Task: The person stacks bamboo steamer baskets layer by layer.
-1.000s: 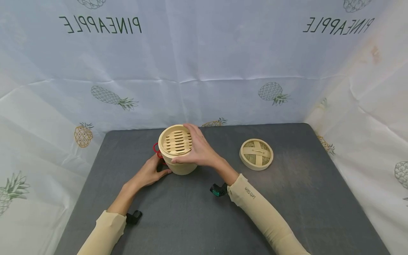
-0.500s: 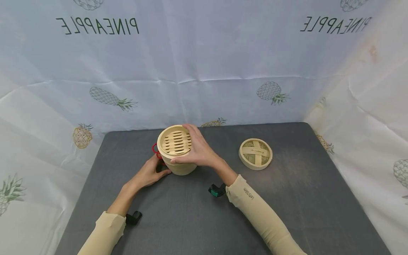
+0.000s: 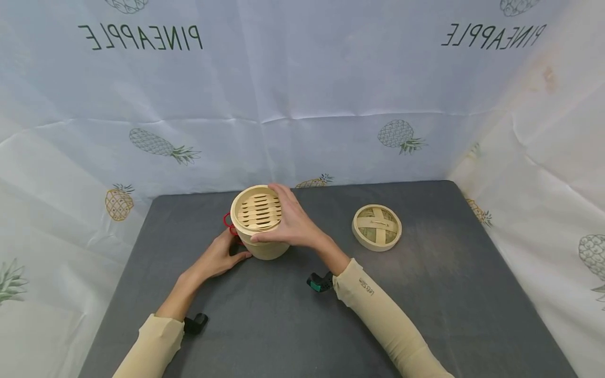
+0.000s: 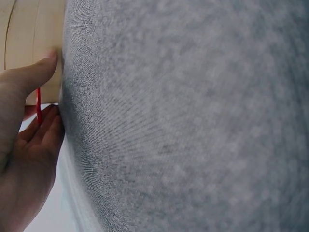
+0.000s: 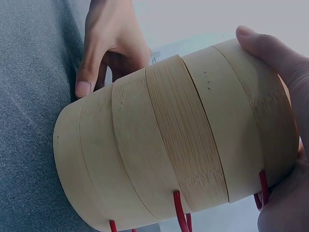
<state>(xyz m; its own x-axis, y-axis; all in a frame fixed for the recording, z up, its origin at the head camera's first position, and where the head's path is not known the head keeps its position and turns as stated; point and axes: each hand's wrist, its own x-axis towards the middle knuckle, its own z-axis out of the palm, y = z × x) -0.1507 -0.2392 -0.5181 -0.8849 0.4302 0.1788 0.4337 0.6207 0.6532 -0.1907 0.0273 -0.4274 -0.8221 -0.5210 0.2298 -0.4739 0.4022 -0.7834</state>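
A stack of round bamboo steamer baskets (image 3: 264, 248) stands on the table toward the back, left of the middle. Its slatted top surface (image 3: 259, 211) faces up. My right hand (image 3: 295, 223) grips the uppermost basket from the right, thumb on the near side and fingers at the far rim. Low on the left, my left hand (image 3: 219, 255) holds the bottom basket between thumb (image 4: 36, 75) and fingers. Red cord loops (image 5: 179, 211) hang from the baskets' sides. The bamboo lid (image 3: 377, 228) lies apart to the right, crossed by pale strips.
The dark grey table (image 3: 283, 325) ends just behind the stack. A white pineapple-print cloth (image 3: 302, 79) hangs along the back and sides. Black wrist devices (image 3: 195, 324) sit below both forearms.
The whole head view drifts slightly to the left. Both hands keep their hold, and the stack and the lid stay in place relative to each other.
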